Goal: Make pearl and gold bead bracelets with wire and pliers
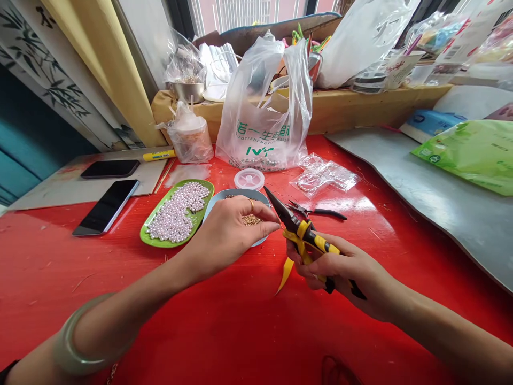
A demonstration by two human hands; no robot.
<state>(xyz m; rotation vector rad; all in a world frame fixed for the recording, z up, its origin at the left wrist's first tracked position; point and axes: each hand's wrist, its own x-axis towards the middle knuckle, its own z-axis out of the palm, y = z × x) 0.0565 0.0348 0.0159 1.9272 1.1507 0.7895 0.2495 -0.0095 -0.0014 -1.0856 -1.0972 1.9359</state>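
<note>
My right hand (344, 270) is closed round the yellow-and-black handles of long-nose pliers (298, 230), whose black jaws point up and left. My left hand (230, 230) hovers over a pale blue dish (224, 197) of small golden beads, its thumb and fingertips pinched together right beside the plier jaws; what they pinch is too small to make out. A green leaf-shaped dish (154, 238) heaped with several pink pearls sits just left of the blue dish. A second pair of black pliers (320, 212) lies on the red table (224, 321) behind the first.
Two phones (106, 206) (110, 168) lie at the left. A white plastic bag (264, 107), a small lidded tub (190, 136), a round clear spool (249, 179) and clear bead packets (324, 176) stand behind. A grey board (441, 198) and green packet (473, 152) fill the right.
</note>
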